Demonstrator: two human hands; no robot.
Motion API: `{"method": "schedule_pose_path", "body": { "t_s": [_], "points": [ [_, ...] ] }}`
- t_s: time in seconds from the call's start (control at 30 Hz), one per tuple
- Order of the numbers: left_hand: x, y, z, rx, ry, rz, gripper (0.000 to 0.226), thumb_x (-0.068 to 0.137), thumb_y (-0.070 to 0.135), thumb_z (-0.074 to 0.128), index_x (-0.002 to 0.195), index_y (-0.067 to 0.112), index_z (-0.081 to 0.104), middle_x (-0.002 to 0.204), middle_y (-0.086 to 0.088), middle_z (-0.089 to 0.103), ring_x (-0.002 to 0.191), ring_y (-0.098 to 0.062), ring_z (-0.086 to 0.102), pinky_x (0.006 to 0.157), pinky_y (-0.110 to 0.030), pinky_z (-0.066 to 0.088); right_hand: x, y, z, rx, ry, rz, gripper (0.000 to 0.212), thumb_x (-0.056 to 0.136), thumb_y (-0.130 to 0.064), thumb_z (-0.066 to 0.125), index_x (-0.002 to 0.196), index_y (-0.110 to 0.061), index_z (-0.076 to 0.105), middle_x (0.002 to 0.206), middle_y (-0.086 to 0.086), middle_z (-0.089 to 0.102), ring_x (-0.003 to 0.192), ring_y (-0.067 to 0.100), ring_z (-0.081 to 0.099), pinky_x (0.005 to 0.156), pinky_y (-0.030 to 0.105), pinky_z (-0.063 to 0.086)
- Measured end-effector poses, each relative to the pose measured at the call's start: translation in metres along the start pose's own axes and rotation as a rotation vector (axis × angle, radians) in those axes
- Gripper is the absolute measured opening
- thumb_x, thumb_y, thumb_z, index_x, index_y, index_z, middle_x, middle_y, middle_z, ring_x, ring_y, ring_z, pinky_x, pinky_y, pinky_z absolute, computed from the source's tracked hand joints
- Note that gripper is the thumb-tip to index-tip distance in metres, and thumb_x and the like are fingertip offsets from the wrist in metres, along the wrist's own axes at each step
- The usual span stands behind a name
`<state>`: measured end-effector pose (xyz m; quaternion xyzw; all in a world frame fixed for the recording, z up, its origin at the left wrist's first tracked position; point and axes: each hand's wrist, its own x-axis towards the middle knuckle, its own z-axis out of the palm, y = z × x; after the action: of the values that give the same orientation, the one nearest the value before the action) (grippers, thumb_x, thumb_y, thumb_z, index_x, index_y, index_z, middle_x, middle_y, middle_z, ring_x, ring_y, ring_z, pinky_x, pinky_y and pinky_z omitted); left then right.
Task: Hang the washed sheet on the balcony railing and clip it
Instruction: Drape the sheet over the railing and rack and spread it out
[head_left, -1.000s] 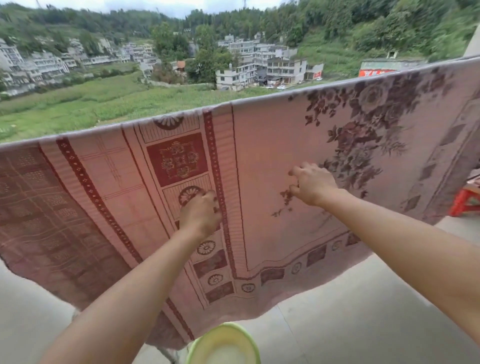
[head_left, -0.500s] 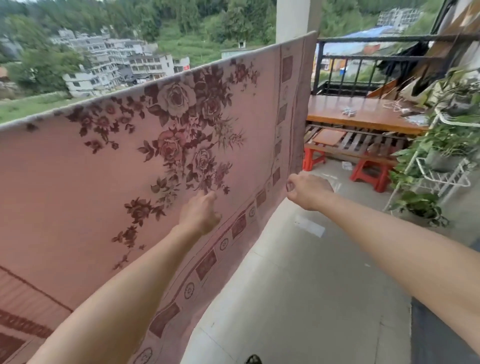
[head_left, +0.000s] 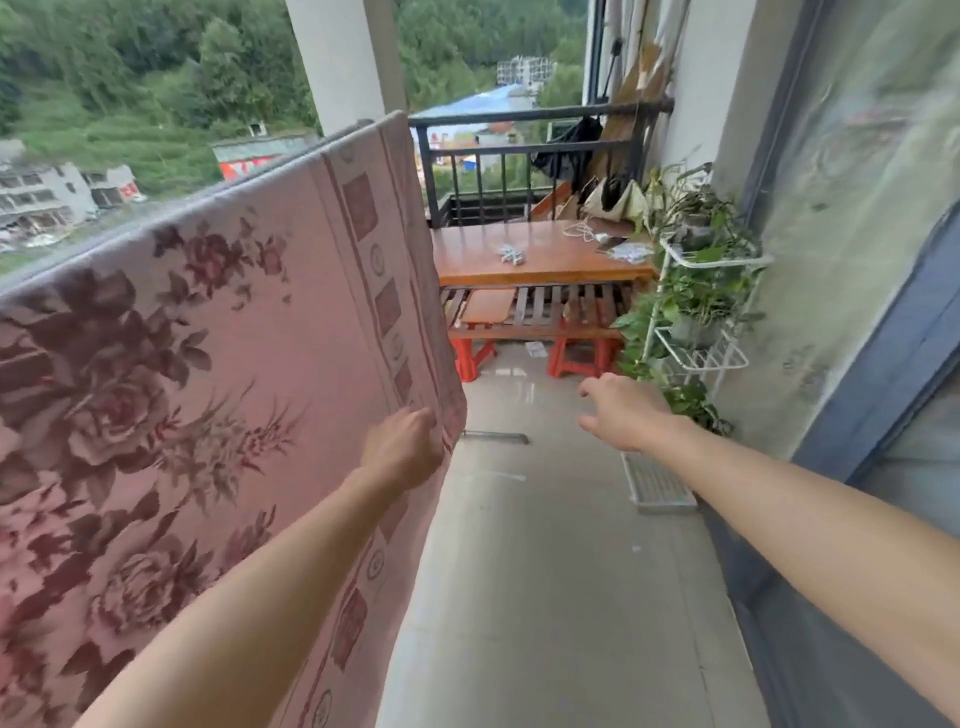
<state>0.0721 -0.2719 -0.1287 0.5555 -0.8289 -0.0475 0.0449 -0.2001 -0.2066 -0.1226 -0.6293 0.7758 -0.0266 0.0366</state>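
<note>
1. The sheet hangs over the railing, with its side edge running top to bottom.
2. The left hand grips that edge, fingers curled around it.
3. The right hand is released and empty, apart to the right and nearer the bench.

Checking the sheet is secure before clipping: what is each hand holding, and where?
The left hand grips the pink floral woven sheet by its striped side edge, low down. The right hand is open and holds nothing.

I logged: sheet cut off at frame's left and bottom; rail under it hidden; small items on table unidentifiable.
</note>
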Motion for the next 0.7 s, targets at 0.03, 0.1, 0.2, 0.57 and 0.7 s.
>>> {"method": "schedule_pose_path", "body": {
  "t_s": [0.03, 0.1, 0.2, 0.57, 0.7],
  "points": [
    [0.019, 0.005, 0.004, 0.001, -0.012, 0.025, 0.027, 0.082, 0.020, 0.048, 0.106, 0.018, 0.059, 0.110, -0.006, 0.061, 0.100, -0.029, 0.059, 0.081, -0.039, 0.051, 0.011, 0.009, 0.002, -0.008, -0.005, 0.026, 0.046, 0.091, -0.041, 0.052, 0.134, -0.025, 0.048, 0.133, 0.003, 0.053, 0.114, 0.028, 0.056, 0.084, 0.039, 0.049],
    [0.059, 0.014, 0.013, 0.006, -0.023, 0.076, 0.023, 0.082, 0.022, 0.049, 0.103, 0.019, 0.058, 0.109, -0.005, 0.062, 0.099, -0.029, 0.059, 0.079, -0.037, 0.050, 0.038, 0.026, 0.004, -0.014, -0.011, 0.074, 0.046, 0.091, -0.043, 0.052, 0.134, -0.026, 0.047, 0.133, 0.002, 0.052, 0.115, 0.027, 0.056, 0.084, 0.039, 0.048],
    [0.121, 0.026, 0.030, 0.016, -0.037, 0.134, 0.033, 0.085, 0.028, 0.052, 0.116, 0.020, 0.057, 0.115, -0.006, 0.060, 0.104, -0.028, 0.059, 0.082, -0.036, 0.049, 0.083, 0.050, 0.013, -0.014, -0.038, 0.114, 0.047, 0.091, -0.044, 0.052, 0.134, -0.027, 0.046, 0.134, 0.001, 0.051, 0.115, 0.026, 0.055, 0.085, 0.040, 0.048],
    [0.403, 0.060, 0.042, 0.005, -0.025, 0.153, 0.040, 0.087, 0.027, 0.052, 0.126, 0.019, 0.055, 0.124, -0.005, 0.059, 0.109, -0.027, 0.057, 0.083, -0.036, 0.046, 0.347, 0.130, 0.003, 0.055, -0.039, 0.133, 0.043, 0.091, -0.041, 0.053, 0.132, -0.026, 0.049, 0.126, 0.001, 0.056, 0.110, 0.026, 0.057, 0.084, 0.038, 0.048],
    [0.480, 0.063, 0.047, -0.006, -0.042, 0.131, 0.037, 0.089, 0.029, 0.052, 0.124, 0.019, 0.055, 0.124, -0.004, 0.059, 0.109, -0.027, 0.057, 0.084, -0.037, 0.045, 0.437, 0.142, -0.009, 0.050, -0.054, 0.114, 0.042, 0.091, -0.041, 0.053, 0.130, -0.027, 0.051, 0.124, 0.001, 0.057, 0.109, 0.027, 0.057, 0.082, 0.038, 0.049]
  ]
}}
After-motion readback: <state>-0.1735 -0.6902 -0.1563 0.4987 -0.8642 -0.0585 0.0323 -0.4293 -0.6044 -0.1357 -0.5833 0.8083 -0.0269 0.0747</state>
